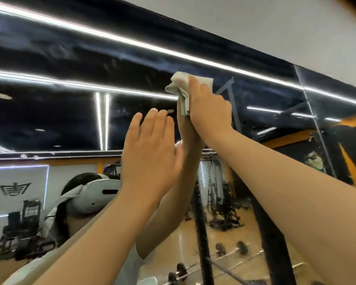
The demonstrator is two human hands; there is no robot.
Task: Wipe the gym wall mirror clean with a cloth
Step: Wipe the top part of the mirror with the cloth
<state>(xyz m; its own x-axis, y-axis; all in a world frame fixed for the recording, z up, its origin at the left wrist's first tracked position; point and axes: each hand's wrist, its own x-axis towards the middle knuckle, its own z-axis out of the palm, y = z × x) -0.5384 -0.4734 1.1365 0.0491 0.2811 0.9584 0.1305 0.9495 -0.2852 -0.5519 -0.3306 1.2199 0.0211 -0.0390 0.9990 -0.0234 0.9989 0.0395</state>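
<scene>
Right hand [211, 109] is reaching way up and pressing a pale, bunched-up cloth [180, 84] onto the wall mirror [66, 58], close under the mirror's top edge where the white wall [265, 27] is starting. The grip here is looking flat: fingers are lying fairly straight and close together over the cloth, pushing it against the glass, with a folded wad of it hanging out below the thumb side. The thumb itself is hiding behind the hand, so I can't tell if it's pinching anything.

Left hand [150, 149] is going up too, lower and to the left of the cloth, not holding anything. Its grip is just flat, fingers straight and pressed side by side, palm facing the glass. Can't tell if it's actually touching the mirror or only hovering just off it.

The glass around the cloth is showing cloudy smears. The mirror is reflecting long light strips [132, 43] on a dark ceiling, a white headset [95, 194] on the person's head, a black weight machine [21, 223] and barbells [240, 247] lying on a wooden floor [185, 239]. A vertical panel seam [308, 103] is running down to the right of the right hand.
</scene>
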